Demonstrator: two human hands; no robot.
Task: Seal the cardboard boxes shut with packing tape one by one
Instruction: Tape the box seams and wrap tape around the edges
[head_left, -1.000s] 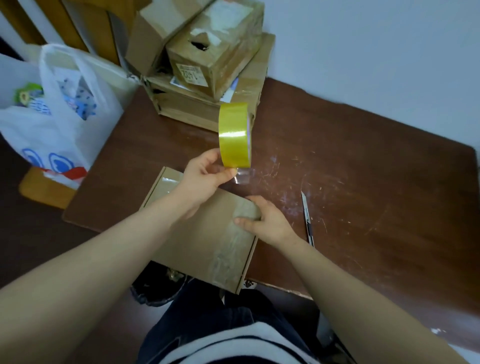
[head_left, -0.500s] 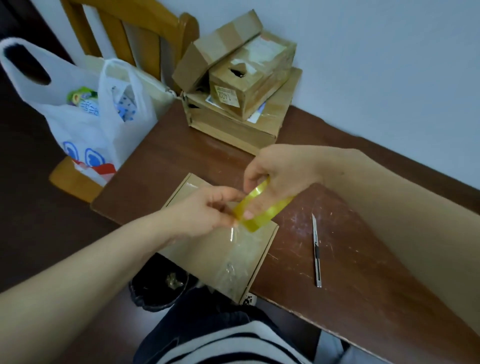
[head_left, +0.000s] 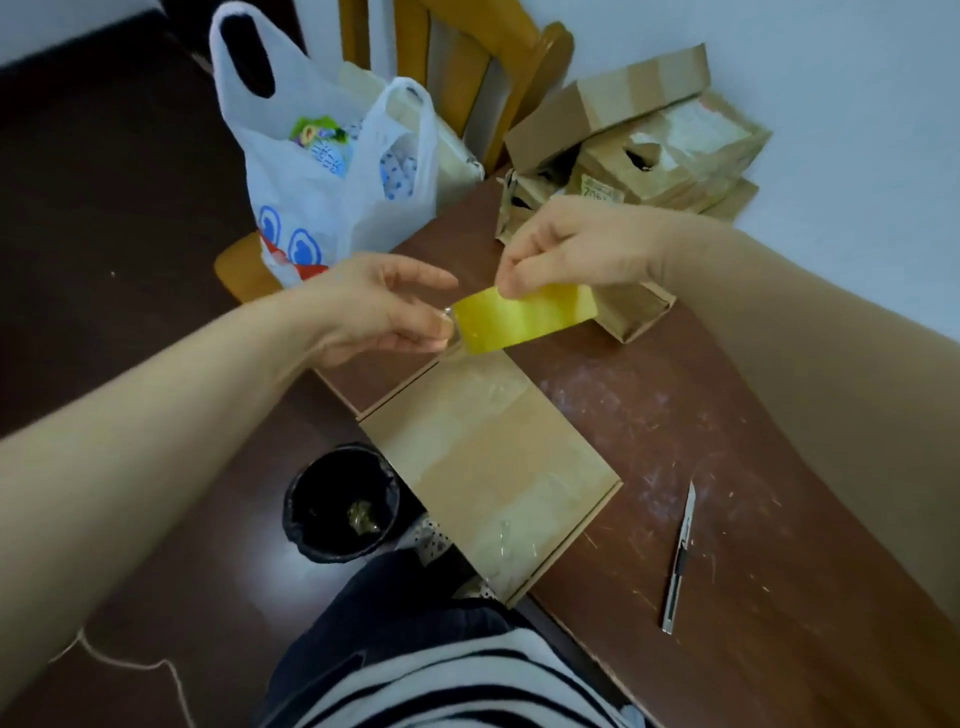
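Starting left of the box, a white plastic bag sits on a chair seat, beyond the box's far-left corner. A black bin stands on the floor just left of the box.

The box itself lies flat and closed on the brown counter, at the counter's edge nearest the person. Clear, wrinkled strips of tape cross its lid at the far end and the near end.

Both hands are raised above the box's far end, apart from each other, with the yellow tape roll between them. The left hand is over the box's far-left corner and pinches the loose clear end at the roll's left edge. The right hand is over the box's far-right side and pinches the roll's upper rim between thumb and fingers. The roll is clear of the box and not touching it.

A stack of other cardboard boxes sits against the wall, well beyond the box's far-right side and partly hidden by the right hand. A slim knife lies on the counter, right of the box's near corner and apart from it.
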